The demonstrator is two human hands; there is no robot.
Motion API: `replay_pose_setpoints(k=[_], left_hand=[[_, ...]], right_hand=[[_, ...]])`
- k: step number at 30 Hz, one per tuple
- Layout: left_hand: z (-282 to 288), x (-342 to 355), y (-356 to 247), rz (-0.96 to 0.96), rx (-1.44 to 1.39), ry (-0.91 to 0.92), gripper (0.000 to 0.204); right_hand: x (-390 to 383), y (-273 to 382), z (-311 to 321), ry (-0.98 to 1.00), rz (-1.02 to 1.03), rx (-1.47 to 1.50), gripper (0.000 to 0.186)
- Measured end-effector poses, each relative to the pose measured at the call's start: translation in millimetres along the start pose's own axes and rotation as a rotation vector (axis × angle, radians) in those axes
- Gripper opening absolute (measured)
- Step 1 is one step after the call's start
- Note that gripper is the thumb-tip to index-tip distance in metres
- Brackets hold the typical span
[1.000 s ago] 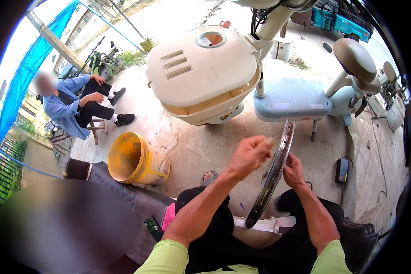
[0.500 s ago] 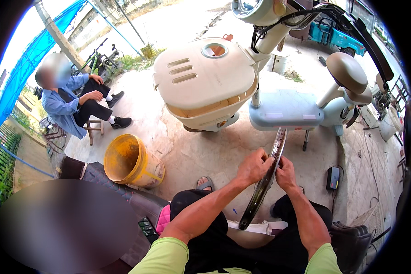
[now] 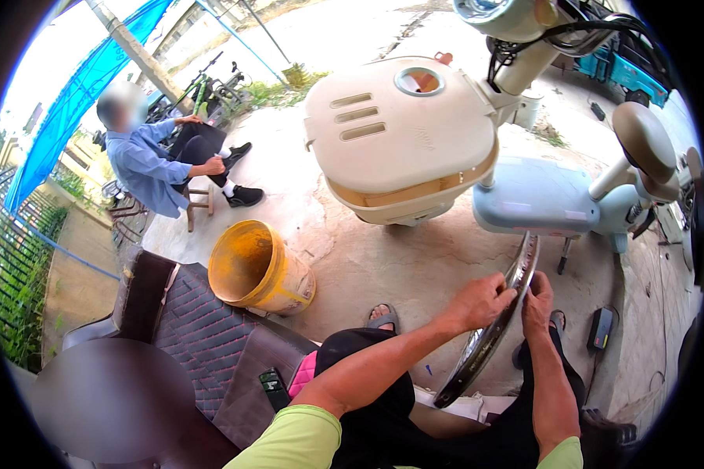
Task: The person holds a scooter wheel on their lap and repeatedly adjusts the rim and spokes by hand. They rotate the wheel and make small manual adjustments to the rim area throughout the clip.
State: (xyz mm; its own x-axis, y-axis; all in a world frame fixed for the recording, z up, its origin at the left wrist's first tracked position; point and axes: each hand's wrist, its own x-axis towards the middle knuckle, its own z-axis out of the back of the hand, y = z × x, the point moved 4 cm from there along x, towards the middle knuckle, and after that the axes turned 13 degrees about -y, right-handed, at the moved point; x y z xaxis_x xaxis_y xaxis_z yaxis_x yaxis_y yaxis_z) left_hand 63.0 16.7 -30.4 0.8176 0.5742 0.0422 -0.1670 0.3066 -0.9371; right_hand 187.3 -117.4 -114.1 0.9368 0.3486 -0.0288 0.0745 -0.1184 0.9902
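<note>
A shiny metal wheel rim (image 3: 475,361), seen almost edge-on, stands between my knees and slants away from me. Its far end reaches toward the scooter's pale blue footboard (image 3: 533,197). My left hand (image 3: 483,302) is closed at the rim's left side, thumb and fingers pinched together at its edge. On the other side my right hand (image 3: 536,306) is closed around the rim, slightly farther right. Whether either set of fingertips also holds some small part is hidden. Pale material (image 3: 489,405) lies under the rim's near end.
The scooter's cream lidded basket (image 3: 391,148) stands ahead. A yellow bucket (image 3: 296,283) is at the left, near a quilted seat (image 3: 192,336) with a phone (image 3: 274,388) on it. Another person (image 3: 152,164) sits on a stool farther off. A black power box (image 3: 600,328) lies right.
The view has swung left, so the scene sits farther right in the picture. Both hands stay at the rim, which shows more of its side. The seated person's hands have moved.
</note>
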Motion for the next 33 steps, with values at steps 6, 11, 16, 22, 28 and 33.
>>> replay_pose_setpoints(k=[6,11,16,22,28,33], left_hand=[[0,1,2,0.030,-0.038,0.023,0.034],[-2,4,5,0.030,-0.015,0.015,0.035],[-8,-1,5,0.020,-0.089,0.039,0.034],[-18,-18,2,0.105,-0.227,0.100,0.028],[-19,-35,-13,0.118,-0.250,0.241,0.023],[-8,-20,-8,0.105,-0.091,0.200,0.032]], right_hand=[[6,-8,-5,-0.035,0.038,0.070,0.019],[5,-19,-6,0.053,0.053,0.236,0.020],[7,-25,-6,0.066,0.032,0.256,0.020],[-3,-7,5,0.015,0.041,0.171,0.016],[-24,14,11,0.078,0.047,0.023,0.012],[-29,-4,12,0.145,0.112,-0.020,0.019]])
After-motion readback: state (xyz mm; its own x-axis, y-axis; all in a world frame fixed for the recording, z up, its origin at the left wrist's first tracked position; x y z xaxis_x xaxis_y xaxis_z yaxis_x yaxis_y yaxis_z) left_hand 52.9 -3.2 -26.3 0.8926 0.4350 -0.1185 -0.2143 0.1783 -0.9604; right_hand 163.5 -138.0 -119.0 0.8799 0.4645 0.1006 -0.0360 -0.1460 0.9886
